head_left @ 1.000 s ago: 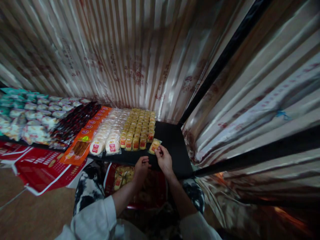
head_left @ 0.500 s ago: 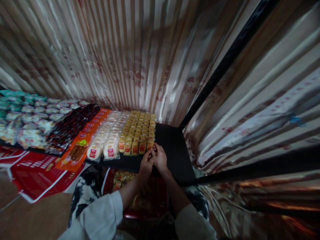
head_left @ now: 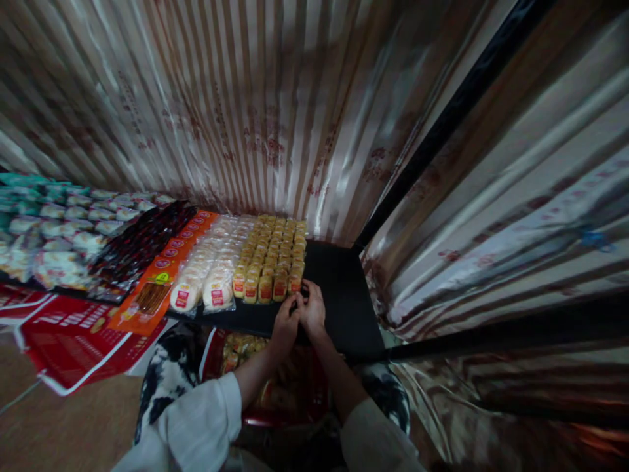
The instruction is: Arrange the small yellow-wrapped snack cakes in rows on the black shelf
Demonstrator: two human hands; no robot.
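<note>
The striped sheeting [head_left: 275, 98], marked with reddish print, covers the space behind and to the right. Before me stands the black table [head_left: 339, 288], its surface bearing packed goods in ordered groups. At left, below the table's edge, lies a red printed sheet [head_left: 88, 347]; in front of me, under my forearms, sits a red container [head_left: 285, 420] with more yellow-wrapped goods in it. On the table, left to right, I record white and teal packs [head_left: 73, 226], dark packs [head_left: 142, 242], orange packs [head_left: 162, 272], round white packs [head_left: 206, 269] in two rows, and the yellow packets [head_left: 272, 255] in close columns. My left hand [head_left: 285, 326] and right hand [head_left: 312, 311] meet at the fingertips, at the near end of the rightmost column. My right fingers are at the front packet [head_left: 295, 283], which stands label outward; fingers on both hands are bent and close together, and whether either grips anything I cannot tell.
</note>
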